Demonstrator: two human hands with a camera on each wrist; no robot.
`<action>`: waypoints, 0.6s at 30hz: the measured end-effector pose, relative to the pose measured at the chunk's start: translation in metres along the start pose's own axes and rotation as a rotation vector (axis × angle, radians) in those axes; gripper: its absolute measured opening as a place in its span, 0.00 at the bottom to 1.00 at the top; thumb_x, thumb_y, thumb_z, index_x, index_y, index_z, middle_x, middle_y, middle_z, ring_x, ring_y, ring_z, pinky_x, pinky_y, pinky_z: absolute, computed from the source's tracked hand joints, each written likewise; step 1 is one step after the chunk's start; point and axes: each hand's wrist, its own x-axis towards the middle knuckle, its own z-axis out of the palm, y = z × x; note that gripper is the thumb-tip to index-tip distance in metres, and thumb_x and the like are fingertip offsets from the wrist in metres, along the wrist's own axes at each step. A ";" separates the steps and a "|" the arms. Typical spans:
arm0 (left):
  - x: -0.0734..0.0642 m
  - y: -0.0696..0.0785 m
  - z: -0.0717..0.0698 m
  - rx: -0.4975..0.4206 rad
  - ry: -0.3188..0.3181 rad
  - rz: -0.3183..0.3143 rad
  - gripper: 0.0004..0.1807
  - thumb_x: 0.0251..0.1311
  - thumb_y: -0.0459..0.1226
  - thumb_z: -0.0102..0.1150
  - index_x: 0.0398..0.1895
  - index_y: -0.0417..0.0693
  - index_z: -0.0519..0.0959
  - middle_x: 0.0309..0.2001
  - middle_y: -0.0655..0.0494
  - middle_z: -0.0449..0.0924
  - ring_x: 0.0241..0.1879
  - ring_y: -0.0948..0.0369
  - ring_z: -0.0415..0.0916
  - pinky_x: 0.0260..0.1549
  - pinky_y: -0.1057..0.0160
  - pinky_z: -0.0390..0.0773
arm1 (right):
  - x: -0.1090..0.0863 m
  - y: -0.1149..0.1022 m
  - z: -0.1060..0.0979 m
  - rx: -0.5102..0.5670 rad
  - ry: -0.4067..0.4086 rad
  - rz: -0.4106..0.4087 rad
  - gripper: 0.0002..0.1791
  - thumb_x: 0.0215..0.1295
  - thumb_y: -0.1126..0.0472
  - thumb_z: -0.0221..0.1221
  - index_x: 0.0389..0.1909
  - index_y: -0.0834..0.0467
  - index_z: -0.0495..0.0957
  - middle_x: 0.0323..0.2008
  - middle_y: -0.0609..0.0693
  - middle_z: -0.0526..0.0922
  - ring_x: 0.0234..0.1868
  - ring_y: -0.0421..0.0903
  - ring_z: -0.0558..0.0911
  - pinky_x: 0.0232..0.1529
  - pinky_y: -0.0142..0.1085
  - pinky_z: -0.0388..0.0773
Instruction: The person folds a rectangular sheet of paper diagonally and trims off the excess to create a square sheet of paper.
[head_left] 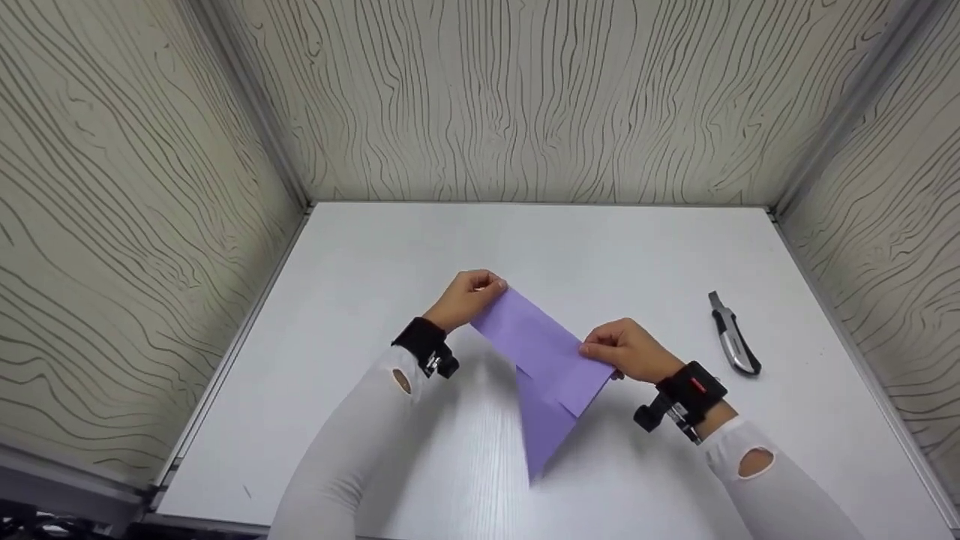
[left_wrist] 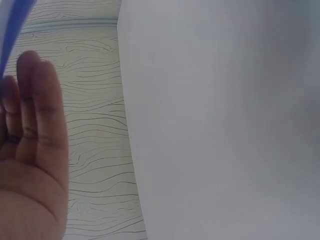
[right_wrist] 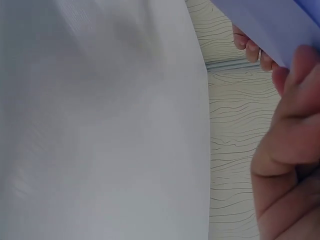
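A folded sheet of purple paper (head_left: 544, 352) is held up over the white table by both hands. Its upper part is a slanted band, and a pointed flap hangs down toward the front. My left hand (head_left: 466, 298) pinches the upper left corner between thumb and fingers. At the right end of the band, my right hand (head_left: 630, 351) pinches the edge, thumb on the near face. In the left wrist view the left hand (left_wrist: 35, 150) shows its fingers beside a blurred strip of the paper. The right wrist view has the right hand (right_wrist: 290, 145) at the paper's edge (right_wrist: 270, 25).
A utility knife (head_left: 735, 337) with a silver and black handle lies on the table (head_left: 375, 247) to the right of the right hand, blade end pointing away. Wood-patterned panels (head_left: 525, 97) stand along the back and both sides.
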 end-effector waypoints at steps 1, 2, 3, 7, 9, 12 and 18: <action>0.000 0.000 0.002 0.027 0.015 -0.006 0.15 0.81 0.40 0.56 0.53 0.36 0.84 0.47 0.49 0.85 0.44 0.59 0.80 0.46 0.62 0.81 | 0.000 0.002 -0.001 0.009 0.022 0.013 0.12 0.79 0.63 0.63 0.38 0.67 0.89 0.23 0.43 0.84 0.17 0.33 0.74 0.17 0.25 0.69; 0.000 0.000 0.004 0.064 0.024 -0.009 0.17 0.81 0.41 0.55 0.59 0.36 0.81 0.52 0.44 0.84 0.47 0.56 0.81 0.50 0.59 0.83 | 0.000 0.003 -0.002 0.016 0.048 0.033 0.12 0.79 0.63 0.63 0.38 0.68 0.88 0.22 0.42 0.83 0.16 0.33 0.73 0.17 0.24 0.68; -0.001 0.000 0.006 0.112 0.028 -0.012 0.20 0.82 0.42 0.54 0.65 0.36 0.77 0.57 0.39 0.82 0.51 0.52 0.82 0.54 0.56 0.83 | 0.000 0.005 -0.003 0.021 0.077 0.055 0.12 0.79 0.63 0.63 0.39 0.69 0.88 0.20 0.42 0.82 0.15 0.32 0.72 0.17 0.24 0.67; -0.007 0.002 0.021 0.370 0.001 0.006 0.30 0.82 0.45 0.53 0.77 0.35 0.66 0.69 0.33 0.72 0.67 0.41 0.77 0.69 0.45 0.78 | 0.003 0.017 -0.006 0.028 0.175 0.184 0.13 0.79 0.64 0.63 0.39 0.72 0.87 0.16 0.40 0.77 0.13 0.33 0.69 0.16 0.24 0.65; -0.011 0.004 0.030 0.488 -0.056 0.037 0.29 0.82 0.45 0.55 0.74 0.34 0.71 0.70 0.34 0.74 0.70 0.42 0.76 0.74 0.47 0.75 | 0.005 0.025 -0.007 0.012 0.206 0.245 0.13 0.78 0.63 0.63 0.39 0.72 0.87 0.16 0.39 0.77 0.13 0.33 0.69 0.17 0.25 0.65; -0.019 0.003 0.048 0.614 -0.192 0.086 0.23 0.81 0.45 0.58 0.66 0.37 0.80 0.65 0.41 0.83 0.68 0.47 0.80 0.72 0.51 0.77 | 0.008 0.039 -0.008 -0.033 0.225 0.304 0.13 0.78 0.63 0.63 0.38 0.70 0.87 0.16 0.39 0.78 0.14 0.34 0.71 0.17 0.26 0.67; -0.038 -0.007 0.084 0.869 -0.425 0.167 0.22 0.76 0.49 0.65 0.62 0.46 0.86 0.70 0.46 0.82 0.69 0.52 0.81 0.71 0.57 0.79 | 0.008 0.066 -0.009 -0.196 0.220 0.343 0.14 0.77 0.63 0.63 0.33 0.68 0.88 0.19 0.42 0.80 0.17 0.36 0.75 0.20 0.29 0.73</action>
